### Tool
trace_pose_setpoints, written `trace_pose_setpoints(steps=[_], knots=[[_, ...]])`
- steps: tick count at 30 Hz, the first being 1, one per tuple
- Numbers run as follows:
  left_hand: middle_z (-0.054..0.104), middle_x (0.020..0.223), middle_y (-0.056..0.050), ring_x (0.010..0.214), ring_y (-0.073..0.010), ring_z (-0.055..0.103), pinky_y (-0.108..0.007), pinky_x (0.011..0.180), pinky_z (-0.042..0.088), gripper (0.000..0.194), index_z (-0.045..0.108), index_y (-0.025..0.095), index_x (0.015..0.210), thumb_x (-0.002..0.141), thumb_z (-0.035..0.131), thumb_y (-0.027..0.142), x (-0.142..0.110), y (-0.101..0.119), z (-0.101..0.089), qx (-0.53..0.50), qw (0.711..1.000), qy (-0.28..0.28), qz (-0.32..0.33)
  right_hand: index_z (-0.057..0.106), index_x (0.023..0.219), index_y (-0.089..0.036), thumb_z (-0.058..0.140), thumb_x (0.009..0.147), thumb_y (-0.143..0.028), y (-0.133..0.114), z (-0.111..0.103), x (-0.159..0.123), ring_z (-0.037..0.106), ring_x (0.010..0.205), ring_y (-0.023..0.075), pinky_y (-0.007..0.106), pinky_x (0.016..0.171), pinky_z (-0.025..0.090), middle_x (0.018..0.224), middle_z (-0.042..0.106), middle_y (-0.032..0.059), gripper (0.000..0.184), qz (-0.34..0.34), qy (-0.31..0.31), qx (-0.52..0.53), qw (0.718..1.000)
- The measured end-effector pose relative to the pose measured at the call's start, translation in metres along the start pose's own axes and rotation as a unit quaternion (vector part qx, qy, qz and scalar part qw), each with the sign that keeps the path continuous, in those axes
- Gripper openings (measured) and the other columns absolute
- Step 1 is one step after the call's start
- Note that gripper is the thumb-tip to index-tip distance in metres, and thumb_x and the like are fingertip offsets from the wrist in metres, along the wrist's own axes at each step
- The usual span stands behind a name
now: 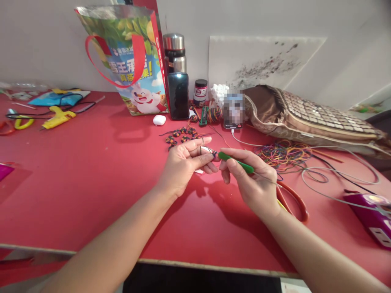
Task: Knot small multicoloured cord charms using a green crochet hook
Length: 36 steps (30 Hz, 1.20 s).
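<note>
Above the smooth red bench (91, 195), the left hand (189, 160) pinches a small, knotty scrap of dark multicoloured yarn (215, 154) between thumb and fingers, a strand looped about a finger. The right hand (255, 179) closes thumb and forefinger round a slim, rounded green handle (238, 162), whose long axis slants from the palm up and leftward, its far end pointing at the scrap. Beyond them lie nubbly round yarn motifs (183, 136) and a loose tangle of thin, bright cords (284, 156).
</note>
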State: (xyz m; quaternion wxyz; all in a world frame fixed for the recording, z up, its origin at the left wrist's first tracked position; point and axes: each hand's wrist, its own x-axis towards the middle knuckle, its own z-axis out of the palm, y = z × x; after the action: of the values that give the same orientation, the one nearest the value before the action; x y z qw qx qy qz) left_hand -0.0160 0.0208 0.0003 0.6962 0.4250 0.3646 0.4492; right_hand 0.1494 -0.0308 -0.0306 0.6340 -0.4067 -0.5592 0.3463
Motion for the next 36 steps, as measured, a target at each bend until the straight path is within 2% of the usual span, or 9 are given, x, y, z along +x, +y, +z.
trace_pose_setpoints(steps=[7, 11, 18, 24, 30, 36], knots=[[0.08, 0.081, -0.004, 0.06, -0.0154, 0.072, -0.027, 0.06, 0.054, 0.061, 0.075, 0.012, 0.126, 0.071, 0.095, 0.028, 0.001, 0.0, -0.003, 0.017, 1.0, 0.007, 0.005, 0.082, 0.108, -0.023, 0.078, 0.095, -0.034, -0.001, 0.0, 0.004, 0.064, 0.056, 0.013, 0.03, 0.053, 0.057, 0.078, 0.076, 0.0015, 0.017, 0.061, 0.005, 0.121, 0.991], [0.081, 0.082, -0.006, 0.061, -0.016, 0.072, -0.028, 0.061, 0.055, 0.059, 0.076, 0.013, 0.125, 0.07, 0.095, 0.027, 0.001, 0.001, -0.003, 0.016, 1.0, 0.013, 0.002, 0.084, 0.105, -0.023, 0.081, 0.092, -0.036, -0.002, -0.003, 0.007, 0.062, 0.055, 0.0132, 0.03, 0.05, 0.054, 0.075, 0.074, 0.0018, 0.018, 0.102, 0.011, 0.137, 0.985], [0.082, 0.082, -0.006, 0.059, -0.0149, 0.071, -0.026, 0.059, 0.055, 0.057, 0.074, 0.011, 0.127, 0.073, 0.091, 0.021, 0.002, 0.002, -0.003, 0.012, 1.0, 0.022, -0.001, 0.086, 0.099, -0.023, 0.084, 0.088, -0.037, -0.001, -0.009, 0.013, 0.059, 0.05, 0.0116, 0.027, 0.045, 0.046, 0.073, 0.073, 0.0022, 0.018, 0.125, 0.029, 0.178, 0.976], [0.082, 0.081, -0.007, 0.059, -0.0155, 0.072, -0.027, 0.058, 0.055, 0.054, 0.075, 0.011, 0.125, 0.074, 0.09, 0.018, 0.001, 0.003, -0.003, 0.011, 1.0, 0.024, -0.003, 0.085, 0.1, -0.023, 0.085, 0.086, -0.04, -0.001, -0.012, 0.015, 0.057, 0.049, 0.0122, 0.028, 0.045, 0.044, 0.071, 0.072, 0.0021, 0.021, 0.136, 0.03, 0.163, 0.977], [0.081, 0.082, -0.007, 0.059, -0.0156, 0.072, -0.027, 0.058, 0.054, 0.053, 0.075, 0.011, 0.124, 0.074, 0.089, 0.019, 0.002, 0.003, -0.003, 0.014, 1.0, 0.018, -0.001, 0.084, 0.103, -0.023, 0.08, 0.093, -0.041, 0.001, -0.015, 0.016, 0.056, 0.049, 0.0118, 0.029, 0.045, 0.044, 0.073, 0.072, 0.0022, 0.021, 0.12, 0.008, 0.144, 0.982], [0.08, 0.08, -0.005, 0.059, -0.0151, 0.072, -0.027, 0.058, 0.055, 0.054, 0.074, 0.011, 0.125, 0.074, 0.09, 0.02, 0.002, 0.002, -0.004, 0.021, 1.0, 0.006, -0.002, 0.085, 0.094, -0.023, 0.084, 0.088, -0.043, -0.002, -0.018, 0.019, 0.052, 0.046, 0.0099, 0.026, 0.043, 0.039, 0.068, 0.07, 0.0017, 0.021, 0.132, 0.027, 0.152, 0.979]])
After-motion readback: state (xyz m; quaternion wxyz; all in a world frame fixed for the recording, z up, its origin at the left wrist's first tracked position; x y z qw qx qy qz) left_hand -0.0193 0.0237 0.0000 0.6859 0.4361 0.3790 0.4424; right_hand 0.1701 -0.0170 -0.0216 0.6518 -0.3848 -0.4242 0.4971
